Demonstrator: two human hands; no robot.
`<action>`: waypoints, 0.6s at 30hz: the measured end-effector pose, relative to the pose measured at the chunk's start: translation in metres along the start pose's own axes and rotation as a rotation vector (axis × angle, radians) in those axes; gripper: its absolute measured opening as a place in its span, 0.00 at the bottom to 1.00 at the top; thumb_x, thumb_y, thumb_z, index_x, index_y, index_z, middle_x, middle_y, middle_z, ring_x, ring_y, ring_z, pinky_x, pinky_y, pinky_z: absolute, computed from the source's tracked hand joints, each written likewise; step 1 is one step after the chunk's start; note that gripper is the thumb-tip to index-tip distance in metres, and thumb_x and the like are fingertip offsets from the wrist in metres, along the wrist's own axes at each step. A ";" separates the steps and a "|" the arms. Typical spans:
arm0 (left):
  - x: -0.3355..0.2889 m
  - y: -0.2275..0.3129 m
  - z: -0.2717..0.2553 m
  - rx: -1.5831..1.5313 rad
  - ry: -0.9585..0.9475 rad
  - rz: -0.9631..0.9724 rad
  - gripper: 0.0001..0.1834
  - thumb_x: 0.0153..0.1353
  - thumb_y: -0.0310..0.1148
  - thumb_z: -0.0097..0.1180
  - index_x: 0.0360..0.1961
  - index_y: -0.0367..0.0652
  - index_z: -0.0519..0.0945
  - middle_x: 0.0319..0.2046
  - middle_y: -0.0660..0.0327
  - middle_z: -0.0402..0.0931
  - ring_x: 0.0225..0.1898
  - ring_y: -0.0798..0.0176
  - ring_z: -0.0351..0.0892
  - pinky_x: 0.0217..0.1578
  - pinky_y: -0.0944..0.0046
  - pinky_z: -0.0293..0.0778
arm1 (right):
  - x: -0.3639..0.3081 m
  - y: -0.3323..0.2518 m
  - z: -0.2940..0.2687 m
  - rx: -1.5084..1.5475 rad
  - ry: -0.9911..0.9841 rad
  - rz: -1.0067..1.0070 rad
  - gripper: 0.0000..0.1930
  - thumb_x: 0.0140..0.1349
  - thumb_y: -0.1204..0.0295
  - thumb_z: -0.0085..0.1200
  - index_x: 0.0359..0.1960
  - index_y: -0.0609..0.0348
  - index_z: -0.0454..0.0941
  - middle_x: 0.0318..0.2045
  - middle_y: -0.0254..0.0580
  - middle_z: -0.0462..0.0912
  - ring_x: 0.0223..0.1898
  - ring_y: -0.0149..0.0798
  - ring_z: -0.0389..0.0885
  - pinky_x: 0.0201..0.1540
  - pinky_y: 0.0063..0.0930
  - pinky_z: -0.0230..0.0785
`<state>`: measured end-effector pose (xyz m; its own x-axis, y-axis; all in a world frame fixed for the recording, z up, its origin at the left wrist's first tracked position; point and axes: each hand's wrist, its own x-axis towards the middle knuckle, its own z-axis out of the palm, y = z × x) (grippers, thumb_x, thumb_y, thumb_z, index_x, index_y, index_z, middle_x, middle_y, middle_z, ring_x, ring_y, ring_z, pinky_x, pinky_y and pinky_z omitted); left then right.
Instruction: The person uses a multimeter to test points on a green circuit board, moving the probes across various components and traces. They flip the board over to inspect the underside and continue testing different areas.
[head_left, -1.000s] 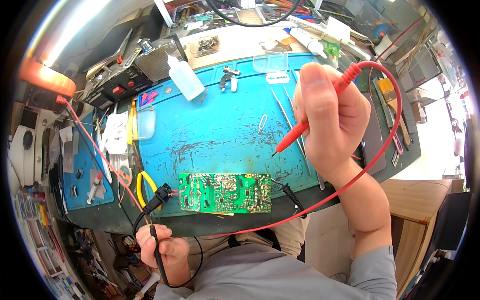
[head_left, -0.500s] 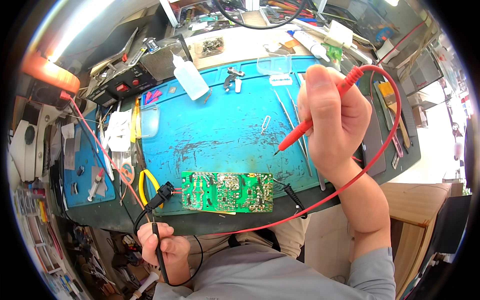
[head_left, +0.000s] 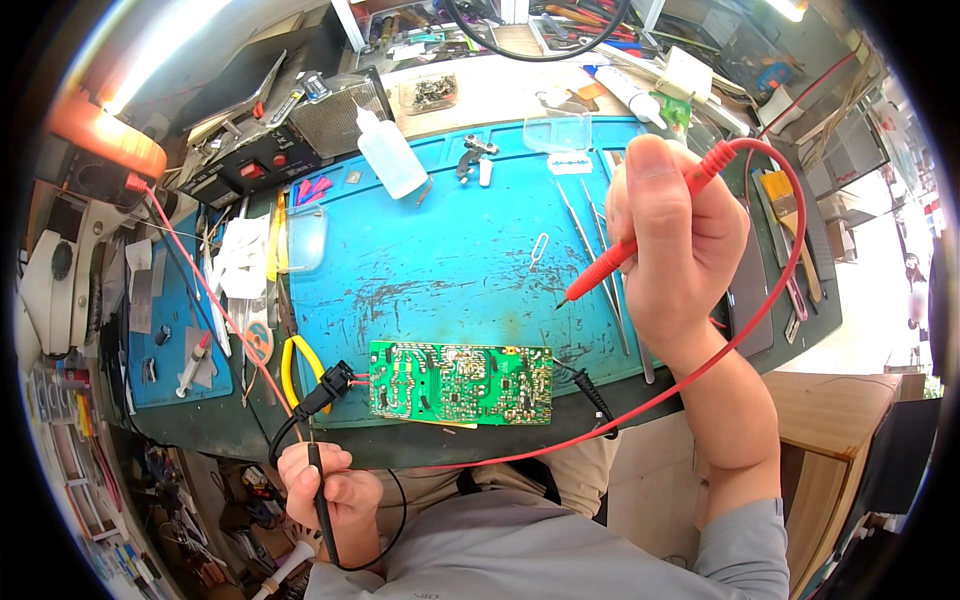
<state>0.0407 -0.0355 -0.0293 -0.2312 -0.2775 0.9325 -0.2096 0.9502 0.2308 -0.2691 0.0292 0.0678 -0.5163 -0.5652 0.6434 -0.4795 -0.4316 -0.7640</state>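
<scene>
A green circuit board lies solder side up along the front edge of the blue mat. A black plug connector joins its left end by short red wires, and a black cable leaves its right end. My right hand is closed on a red test probe, raised above the mat with its tip pointing down left, apart from the board. Low at the table's front edge, my left hand grips a black test probe, tip up, near the plug.
Yellow-handled pliers lie left of the board. Tweezers and a SIM pin rest on the mat. Further back stand a white squeeze bottle and an orange multimeter. The red lead loops across the front.
The view has shifted slightly, so the bench items appear a little to the right. Both hands keep their grips on the probes, almost unmoved.
</scene>
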 end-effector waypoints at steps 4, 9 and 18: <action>-0.001 -0.001 -0.002 0.003 -0.007 0.003 0.16 0.76 0.36 0.40 0.54 0.33 0.66 0.23 0.59 0.69 0.24 0.65 0.66 0.22 0.67 0.66 | 0.000 0.002 0.000 0.004 -0.011 -0.010 0.13 0.73 0.68 0.47 0.35 0.64 0.78 0.16 0.28 0.68 0.17 0.21 0.63 0.18 0.19 0.52; 0.001 0.003 -0.002 0.032 -0.015 -0.032 0.14 0.76 0.38 0.41 0.54 0.39 0.66 0.22 0.63 0.72 0.21 0.67 0.67 0.24 0.67 0.67 | 0.001 -0.003 0.007 0.077 0.070 0.022 0.14 0.70 0.70 0.53 0.25 0.62 0.75 0.15 0.26 0.68 0.17 0.19 0.63 0.18 0.19 0.52; 0.002 0.003 -0.001 0.040 -0.009 -0.027 0.15 0.76 0.38 0.41 0.54 0.39 0.66 0.22 0.63 0.71 0.21 0.67 0.67 0.23 0.68 0.66 | -0.001 -0.002 0.004 0.041 -0.082 0.020 0.16 0.70 0.70 0.52 0.22 0.62 0.73 0.14 0.28 0.70 0.15 0.20 0.63 0.17 0.20 0.52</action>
<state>0.0406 -0.0331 -0.0264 -0.2337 -0.3047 0.9233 -0.2534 0.9359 0.2448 -0.2645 0.0276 0.0685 -0.4648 -0.6294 0.6227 -0.4390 -0.4470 -0.7794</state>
